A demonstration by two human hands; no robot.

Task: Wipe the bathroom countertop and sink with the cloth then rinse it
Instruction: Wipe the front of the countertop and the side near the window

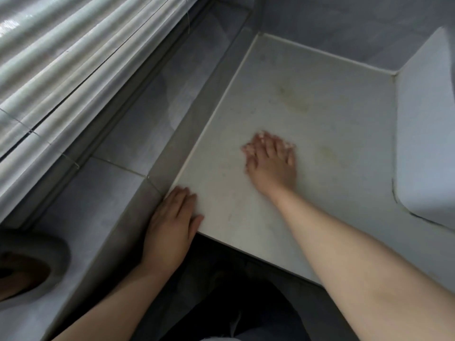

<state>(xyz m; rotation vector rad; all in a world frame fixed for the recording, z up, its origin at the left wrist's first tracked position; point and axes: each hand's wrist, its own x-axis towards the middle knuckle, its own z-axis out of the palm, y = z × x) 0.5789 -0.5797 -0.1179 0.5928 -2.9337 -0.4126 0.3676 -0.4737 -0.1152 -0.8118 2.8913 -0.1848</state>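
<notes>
Two bare hands rest on the white countertop [320, 114], which fills the centre and right of the head view. The left hand [172, 225] lies at the countertop's near left corner, fingers straight and together, palm down over the edge, holding nothing. The right hand [272, 166] lies flat near the middle of the surface, fingers spread and extended, palm pressed down; it is motion-blurred. A pale smear shows at its fingertips [261, 141], and whether a cloth sits beneath the hand cannot be told. Yellowish stains [295, 102] mark the countertop beyond the right hand, apart from it. A white raised fixture [423, 131] stands along the right edge of the countertop. Left of the countertop runs a grey tiled ledge [138, 134], with ribbed window blinds [49, 57] above it.
</notes>
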